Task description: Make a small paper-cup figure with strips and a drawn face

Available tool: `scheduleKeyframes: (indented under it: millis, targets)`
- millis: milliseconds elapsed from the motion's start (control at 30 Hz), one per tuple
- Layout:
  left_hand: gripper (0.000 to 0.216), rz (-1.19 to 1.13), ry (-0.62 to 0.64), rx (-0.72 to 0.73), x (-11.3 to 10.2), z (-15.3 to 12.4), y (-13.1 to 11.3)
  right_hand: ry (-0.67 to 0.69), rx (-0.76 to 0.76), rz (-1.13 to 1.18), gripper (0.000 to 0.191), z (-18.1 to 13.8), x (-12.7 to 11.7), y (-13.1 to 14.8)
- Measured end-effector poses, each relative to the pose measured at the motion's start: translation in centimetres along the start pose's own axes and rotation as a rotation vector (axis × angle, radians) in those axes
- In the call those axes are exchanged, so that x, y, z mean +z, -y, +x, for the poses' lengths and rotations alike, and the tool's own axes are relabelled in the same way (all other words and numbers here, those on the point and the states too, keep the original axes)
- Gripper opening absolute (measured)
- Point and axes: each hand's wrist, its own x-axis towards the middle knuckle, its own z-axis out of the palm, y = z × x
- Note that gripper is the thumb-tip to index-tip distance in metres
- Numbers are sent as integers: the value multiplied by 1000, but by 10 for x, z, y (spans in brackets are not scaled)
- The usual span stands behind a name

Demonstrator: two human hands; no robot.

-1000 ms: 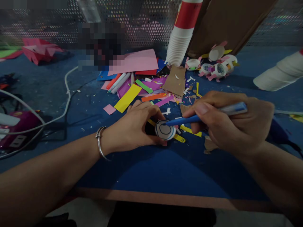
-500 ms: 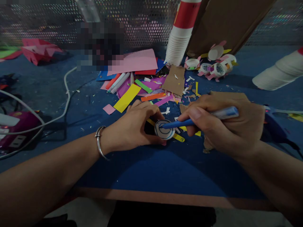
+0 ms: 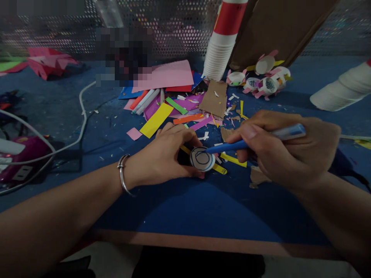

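Observation:
Between the thumb and fingers of my left hand [image 3: 171, 156] is a small white paper cup [image 3: 202, 159], its round end facing up with blue rings drawn on it. Yellow paper strips [image 3: 220, 168] stick out on both sides of the cup, and a bit of pink shows under my thumb. My right hand [image 3: 286, 148] is closed around a blue marker pen [image 3: 232, 146], whose tip meets the upper part of the cup's round face.
Coloured paper [image 3: 164, 75], marker pens [image 3: 147, 100], cardboard [image 3: 213, 100] and scraps lie beyond my hands. Cup stacks stand [image 3: 218, 54] at the back and lie [image 3: 339, 94] at the right. Decorated cups [image 3: 265, 85] sit behind my right hand. White cables [image 3: 82, 112] cross the left side.
My right hand has shifted right with the marker pen, and the pen tip has moved from inside the rings towards the upper right. A small inner loop now shows more clearly on the cup.

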Motion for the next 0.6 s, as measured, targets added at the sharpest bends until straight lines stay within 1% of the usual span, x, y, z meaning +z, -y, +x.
scheduleKeyframes:
  millis: [100, 267, 367, 433, 600]
  targets:
    - [51, 0, -5, 22, 0, 0, 0, -8, 6, 2, 30, -1, 1, 3]
    - [51, 20, -3, 42, 0, 2, -1, 58, -84, 0, 32, 1, 3, 6]
    - [52, 22, -9, 46, 0, 2, 0, 85, -55, 7, 30, 3, 3, 7]
    - [51, 18, -8, 38, 0, 1, 0, 70, -33, -3, 28, 3, 2, 6]
    - [52, 0, -11, 32, 1, 1, 0, 44, -42, -18, 27, 3, -1, 2]
